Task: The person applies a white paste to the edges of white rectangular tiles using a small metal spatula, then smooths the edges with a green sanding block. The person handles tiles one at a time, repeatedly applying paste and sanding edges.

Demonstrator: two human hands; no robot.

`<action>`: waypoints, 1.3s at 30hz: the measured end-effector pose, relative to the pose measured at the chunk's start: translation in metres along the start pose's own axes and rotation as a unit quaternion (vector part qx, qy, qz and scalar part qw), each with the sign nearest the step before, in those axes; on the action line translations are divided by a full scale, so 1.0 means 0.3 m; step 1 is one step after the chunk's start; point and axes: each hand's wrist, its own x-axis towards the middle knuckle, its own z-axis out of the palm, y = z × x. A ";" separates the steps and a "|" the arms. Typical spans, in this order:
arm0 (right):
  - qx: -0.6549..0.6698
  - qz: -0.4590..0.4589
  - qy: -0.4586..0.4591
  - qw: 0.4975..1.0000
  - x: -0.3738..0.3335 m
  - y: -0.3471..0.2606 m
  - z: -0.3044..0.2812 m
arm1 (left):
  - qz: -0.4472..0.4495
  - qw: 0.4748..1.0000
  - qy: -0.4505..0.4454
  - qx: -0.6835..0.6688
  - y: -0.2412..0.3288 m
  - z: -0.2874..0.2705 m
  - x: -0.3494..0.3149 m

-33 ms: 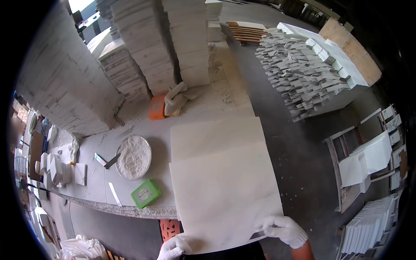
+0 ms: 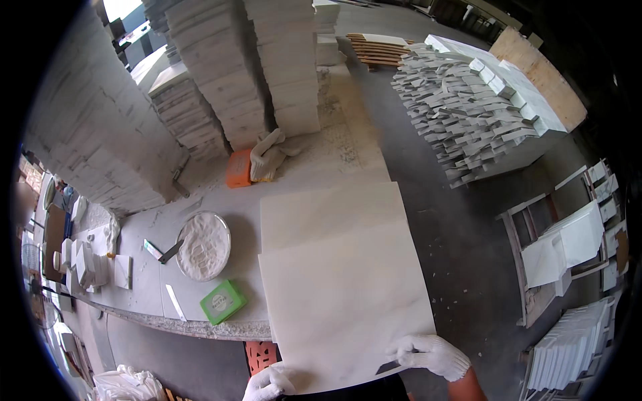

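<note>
A large white stone tile [image 2: 344,301] lies in front of me, its near part reaching past the bench edge toward my body. Beyond its far edge shows another pale tile [image 2: 328,210], partly covered by it. My left hand [image 2: 269,383], in a white knit glove, is closed on the tile's near left corner. At the near right corner my right hand [image 2: 431,355], gloved the same way, grips the edge with fingers over the top face. Beside those fingers is a small dark patch that I cannot make out. The undersides of both hands are hidden.
On the bench [image 2: 144,227] left of the tiles are a round dish of white powder [image 2: 204,247], a small square tool [image 2: 162,251], a white strip [image 2: 175,302], a green box [image 2: 223,302] and an orange block [image 2: 239,168]. Tall tile stacks [image 2: 287,67] stand behind.
The view has shifted very slightly. Both hands stay at the tile's near corners, and the right one sits a touch further left in the picture.
</note>
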 end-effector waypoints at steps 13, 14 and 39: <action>0.165 -0.253 0.167 0.938 0.553 -0.378 -0.325 | -0.047 0.993 0.027 -0.109 0.009 -0.042 0.003; 0.143 -0.225 0.154 0.951 0.564 -0.373 -0.332 | -0.048 0.993 0.035 -0.105 0.001 -0.044 0.015; -0.043 -0.112 0.228 0.966 -0.131 -0.024 -0.134 | 0.077 0.987 0.010 -0.143 -0.058 -0.040 0.027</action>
